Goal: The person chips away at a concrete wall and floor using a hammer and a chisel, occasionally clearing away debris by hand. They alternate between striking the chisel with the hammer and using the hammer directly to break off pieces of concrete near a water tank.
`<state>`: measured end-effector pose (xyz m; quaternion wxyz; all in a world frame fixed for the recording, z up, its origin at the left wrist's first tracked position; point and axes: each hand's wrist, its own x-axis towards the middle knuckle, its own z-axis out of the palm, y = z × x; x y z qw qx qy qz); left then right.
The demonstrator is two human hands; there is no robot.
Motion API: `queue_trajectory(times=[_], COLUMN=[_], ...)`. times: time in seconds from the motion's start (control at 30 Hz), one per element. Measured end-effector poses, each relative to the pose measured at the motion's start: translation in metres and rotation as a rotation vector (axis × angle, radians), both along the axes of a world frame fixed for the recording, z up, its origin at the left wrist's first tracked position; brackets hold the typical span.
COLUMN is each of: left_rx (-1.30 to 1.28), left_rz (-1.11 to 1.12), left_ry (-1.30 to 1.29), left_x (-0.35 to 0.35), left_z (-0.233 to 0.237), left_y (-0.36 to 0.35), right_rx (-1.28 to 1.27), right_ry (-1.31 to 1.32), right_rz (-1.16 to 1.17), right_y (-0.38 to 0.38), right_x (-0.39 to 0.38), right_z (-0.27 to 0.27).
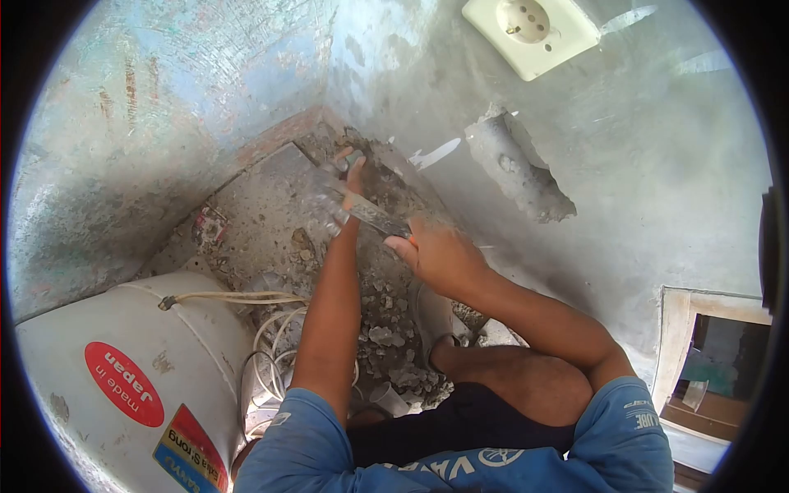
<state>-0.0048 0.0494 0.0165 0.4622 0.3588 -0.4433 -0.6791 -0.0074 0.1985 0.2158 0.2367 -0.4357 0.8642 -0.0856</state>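
Observation:
My right hand (446,256) is closed around the handle of a hammer (374,215), whose blurred metal head is at the upper left beside my left hand. Low in the wall corner, my left hand (352,174) has its fingers curled round a greyish object, partly hidden by the hammer and smeared by motion. I cannot make out its kind. Under both hands lies broken mortar rubble (386,304), strewn along the foot of the wall.
A large white bucket (107,329) with a cord over it stands at left. A crumpled red-and-white packet (210,227) lies on the floor. The right wall has a chipped hole (519,164) and a power socket (530,33). A framed opening (678,345) is at right.

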Motion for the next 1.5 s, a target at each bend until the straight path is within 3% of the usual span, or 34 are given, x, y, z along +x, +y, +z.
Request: queue_trajectory(times=[0.03,0.1,0.2,0.23,0.27,0.3,0.33,0.37,0.43,0.47,0.53,0.6,0.67,0.77,0.87,1.0,1.17,1.2,1.23,1.27,1.3,1.37,1.4,1.43,1.47,1.5], left_rx=[-0.103,-0.194,-0.257,-0.250,-0.238,-0.378,-0.512,-0.508,-0.276,-0.258,-0.097,-0.102,-0.031,0.042,0.134,0.141,0.143,0.135,0.236,0.287,0.344,0.126,0.131,0.121,0.045,-0.033], left_rz=[-0.008,-0.014,-0.008,-0.059,-0.104,-0.168,-0.202,-0.190,-0.017,-0.013,0.065,0.119,0.156,0.140,0.079,0.059,0.062,0.042,0.043,0.032,0.020,0.021,0.030,0.013,0.031,0.056], left_ry=[-0.120,-0.249,-0.241,-0.060,0.124,-0.351,-0.816,-0.803,-0.447,-0.459,-0.178,-0.357,-0.061,0.130,0.070,0.036,0.064,0.068,0.406,0.572,0.736,0.088,0.088,0.091,-0.004,-0.096], left_x=[0.001,0.004,0.002,0.003,0.004,0.012,0.013,0.016,0.016,0.021,0.026,0.046,0.042,0.036,0.032,0.019,0.023,0.018,0.008,0.006,0.005,0.020,0.018,0.017,0.018,0.016], left_z=[0.008,0.013,0.010,0.003,-0.007,-0.024,-0.038,-0.046,-0.056,-0.061,-0.056,0.005,-0.004,-0.018,-0.025,-0.033,-0.018,-0.033,-0.061,-0.060,-0.059,-0.011,-0.008,-0.006,-0.005,-0.007], left_y=[-0.003,-0.003,-0.010,-0.010,-0.007,-0.001,-0.001,0.003,0.010,0.010,-0.013,-0.025,-0.035,-0.037,-0.031,-0.025,-0.024,-0.022,-0.015,-0.014,-0.013,-0.016,-0.016,-0.014,-0.012,-0.010], right_rx=[0.006,-0.315,-0.285,-0.295,-0.123,0.042,0.022,-0.090,-0.185,-0.192,-0.194,-0.379,-0.375,-0.389,-0.445,-0.397,-0.354,-0.363,-0.415,-0.461,-0.467,-0.238,-0.246,-0.082,0.083,0.075], right_ry=[0.007,-0.028,-0.051,-0.044,-0.093,-0.146,-0.122,-0.024,0.081,0.039,-0.021,-0.047,-0.039,-0.087,-0.254,-0.247,-0.026,-0.017,0.026,0.068,0.074,0.043,0.050,0.049,0.043,0.048], right_rz=[0.005,0.207,0.210,0.210,0.049,-0.125,-0.119,-0.042,0.065,0.063,0.098,0.008,-0.029,-0.111,-0.216,-0.177,0.097,0.079,0.227,0.374,0.356,0.385,0.366,0.262,0.160,0.151], right_y=[-0.005,-0.012,-0.006,-0.004,-0.001,0.000,0.000,0.009,0.007,0.006,-0.001,0.004,0.008,0.014,0.006,-0.005,-0.037,-0.041,-0.045,-0.048,-0.049,-0.050,-0.050,-0.052,-0.052,-0.050], right_x=[0.003,0.009,-0.003,-0.012,-0.025,-0.030,-0.029,-0.018,-0.018,-0.013,-0.008,-0.008,-0.014,-0.027,-0.022,-0.021,0.001,0.006,0.011,0.015,0.017,0.019,0.015,0.008,0.004,0.004], right_z=[0.013,0.037,0.023,0.010,-0.008,-0.015,-0.011,-0.009,0.007,0.022,0.035,0.034,0.030,0.020,0.018,0.018,0.047,0.048,0.047,0.045,0.042,0.031,0.021,0.009,0.001,-0.001])
